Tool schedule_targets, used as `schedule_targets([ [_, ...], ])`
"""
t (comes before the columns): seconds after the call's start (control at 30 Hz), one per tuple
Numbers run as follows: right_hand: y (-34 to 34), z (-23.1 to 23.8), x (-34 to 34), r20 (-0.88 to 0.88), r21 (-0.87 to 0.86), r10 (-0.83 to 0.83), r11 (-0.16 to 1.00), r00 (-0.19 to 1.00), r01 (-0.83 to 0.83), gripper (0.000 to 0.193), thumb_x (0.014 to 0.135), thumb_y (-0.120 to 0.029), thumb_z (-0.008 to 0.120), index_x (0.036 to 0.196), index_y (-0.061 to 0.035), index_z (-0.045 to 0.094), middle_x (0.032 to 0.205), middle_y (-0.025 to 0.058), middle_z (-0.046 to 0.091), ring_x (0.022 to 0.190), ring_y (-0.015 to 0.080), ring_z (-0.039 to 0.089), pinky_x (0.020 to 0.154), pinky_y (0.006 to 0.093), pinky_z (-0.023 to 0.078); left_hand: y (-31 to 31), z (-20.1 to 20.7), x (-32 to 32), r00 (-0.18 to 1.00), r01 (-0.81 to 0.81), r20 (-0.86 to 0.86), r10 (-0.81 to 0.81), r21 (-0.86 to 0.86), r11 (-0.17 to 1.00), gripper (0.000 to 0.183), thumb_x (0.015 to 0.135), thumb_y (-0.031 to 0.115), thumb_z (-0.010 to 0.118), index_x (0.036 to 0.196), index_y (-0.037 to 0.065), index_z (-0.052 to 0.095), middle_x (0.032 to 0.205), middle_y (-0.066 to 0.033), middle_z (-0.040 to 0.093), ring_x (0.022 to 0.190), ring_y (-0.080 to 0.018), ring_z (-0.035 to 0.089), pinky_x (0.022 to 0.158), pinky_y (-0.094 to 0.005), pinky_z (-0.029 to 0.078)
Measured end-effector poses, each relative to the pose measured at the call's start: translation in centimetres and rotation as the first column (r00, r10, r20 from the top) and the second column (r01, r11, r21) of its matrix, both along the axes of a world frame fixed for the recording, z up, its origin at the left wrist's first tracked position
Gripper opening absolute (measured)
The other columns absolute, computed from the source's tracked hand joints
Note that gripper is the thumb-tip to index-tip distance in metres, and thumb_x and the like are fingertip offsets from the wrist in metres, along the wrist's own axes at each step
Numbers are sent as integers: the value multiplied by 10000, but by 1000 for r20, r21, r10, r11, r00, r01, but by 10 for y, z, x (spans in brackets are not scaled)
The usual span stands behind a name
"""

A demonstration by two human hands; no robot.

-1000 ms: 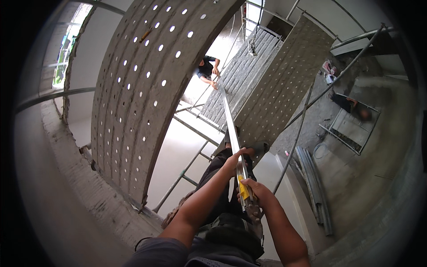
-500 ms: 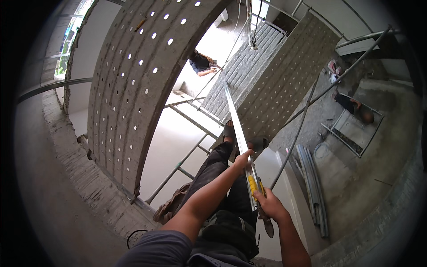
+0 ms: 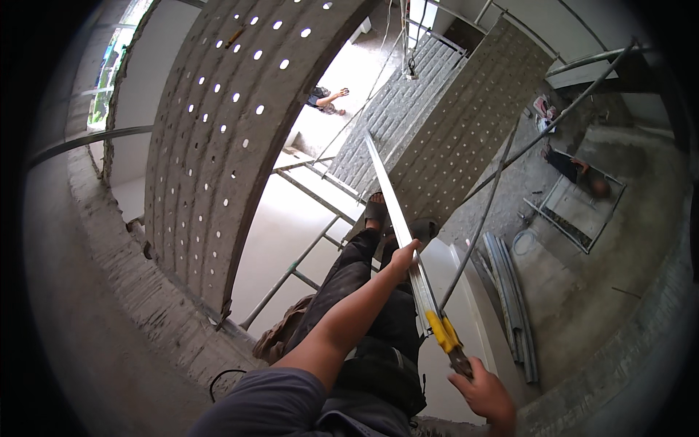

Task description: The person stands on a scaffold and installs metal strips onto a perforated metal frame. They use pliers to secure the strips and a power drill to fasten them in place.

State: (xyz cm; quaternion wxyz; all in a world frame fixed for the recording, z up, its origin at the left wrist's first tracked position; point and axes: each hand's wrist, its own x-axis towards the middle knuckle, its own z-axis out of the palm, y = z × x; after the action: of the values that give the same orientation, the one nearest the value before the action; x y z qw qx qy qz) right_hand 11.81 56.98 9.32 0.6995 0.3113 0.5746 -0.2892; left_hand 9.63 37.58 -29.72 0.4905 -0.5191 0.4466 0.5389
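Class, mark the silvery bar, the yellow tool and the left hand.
Silvery bar (image 3: 394, 208): head view, near its mid-length.
Yellow tool (image 3: 443, 332): head view, its yellow part.
Left hand (image 3: 405, 256): head view, its middle.

Worn are a grey short sleeve (image 3: 255, 402), dark trousers (image 3: 336, 285) and dark sandals (image 3: 376, 212).

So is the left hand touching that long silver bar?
Touching. The head view shows the left hand closed around the long silver bar, with no gap between them.

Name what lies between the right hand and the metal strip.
In the head view, a yellow and brown tool lies between the right hand and the metal strip.
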Motion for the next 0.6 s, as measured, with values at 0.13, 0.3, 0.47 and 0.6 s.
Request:
schedule_targets([
  [0.13,43,75,13,-363,-68,-208,978,908,197,696,956,-456,655,1426,8,435,1091,168,673,1001,264,653,874,376,503,-6,10,-15,997,45,-66,-44,15,999,461,782,389,731,1007,0,630,813,-79,573,638,-203,590,582,-389,514],
  [0.3,-10,90,-73,-630,-105,-93,994,771,34,685,939,-436,665,1434,-34,414,1098,220,684,1018,370,678,868,445,528,-36,-8,-13,948,209,-255,-192,41,977,378,879,356,707,1087,52,621,731,-73,544,554,-202,548,530,-331,494],
  [0.47,-145,24,-172,-839,-280,-134,938,528,-206,657,945,-408,647,1416,-45,369,1029,251,695,978,433,692,804,501,555,-78,4,-8,907,202,-394,-147,102,974,380,893,377,669,1098,59,627,708,-68,566,506,-189,536,487,-322,475],
  [0.6,-222,6,-215,-965,-130,-51,944,256,-304,669,965,-389,603,1439,10,351,1085,223,656,1016,418,670,896,482,541,-112,21,-22,939,148,-334,-77,194,970,386,904,393,638,1107,65,631,689,-64,584,469,-179,527,452,-314,460],
])
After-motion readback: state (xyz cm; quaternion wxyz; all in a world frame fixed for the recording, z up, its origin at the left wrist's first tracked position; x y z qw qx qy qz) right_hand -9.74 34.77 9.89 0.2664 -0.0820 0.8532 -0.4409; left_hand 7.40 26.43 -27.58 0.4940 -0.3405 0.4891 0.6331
